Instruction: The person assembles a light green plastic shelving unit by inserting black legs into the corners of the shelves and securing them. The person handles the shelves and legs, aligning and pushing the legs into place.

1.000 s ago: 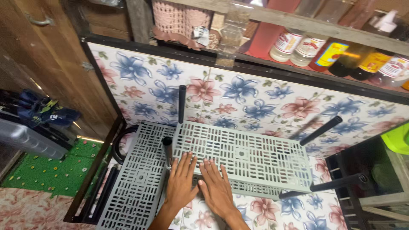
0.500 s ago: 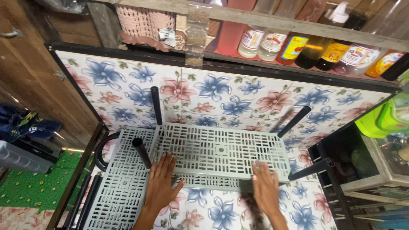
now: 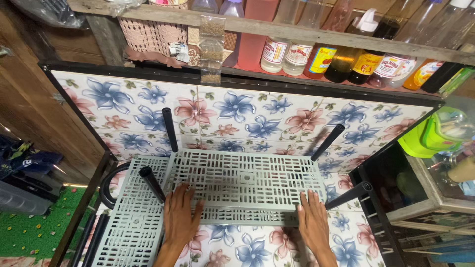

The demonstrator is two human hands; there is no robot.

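Left hand (image 3: pixel 180 217) and right hand (image 3: pixel 312 222) are pressing flat, fingers spread, on the grey slotted shelf panel (image 3: pixel 245 180); uneven pressure risks popping the black tube (image 3: pixel 152 184) beside the left hand.

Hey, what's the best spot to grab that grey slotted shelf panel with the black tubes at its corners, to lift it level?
Probably the two short edges of the grey slotted shelf panel, coming in from the left and right sides. It lies flat and wide, and the black tubes stick up at its corners, so mid-edge holds avoid them. The left hand and right hand now rest flat on its near edge.
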